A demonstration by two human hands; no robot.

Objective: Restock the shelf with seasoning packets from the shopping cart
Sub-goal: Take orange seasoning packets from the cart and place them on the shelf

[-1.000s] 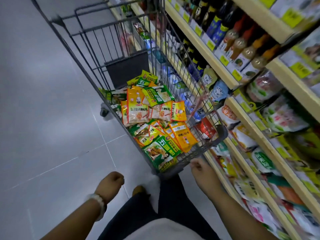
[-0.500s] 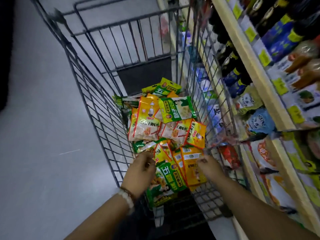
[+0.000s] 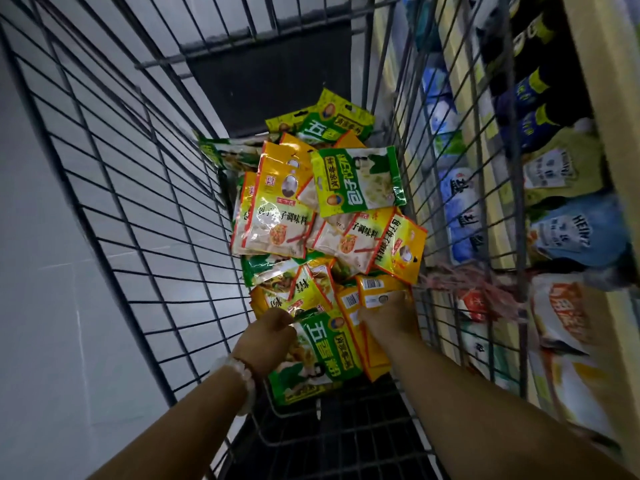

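Note:
Several green, yellow and orange seasoning packets [image 3: 322,216] lie piled in the wire shopping cart [image 3: 138,209]. Both my hands are down inside the cart at the near end of the pile. My left hand [image 3: 268,336], with a pale bead bracelet on the wrist, curls its fingers on the edge of a green packet [image 3: 318,358]. My right hand [image 3: 389,315] grips an orange packet [image 3: 375,291] that shows a barcode. The fingertips of both hands are hidden among the packets.
The store shelf [image 3: 602,109] runs along the right, just past the cart's wire side, with dark bottles [image 3: 533,88] above and soft pouches [image 3: 571,230] below. Grey tiled floor [image 3: 52,271] lies to the left. The cart's dark front panel [image 3: 270,81] stands behind the pile.
I have leaned in over the cart. Both hands went from outside its near end down onto the packets, and each has closed on one.

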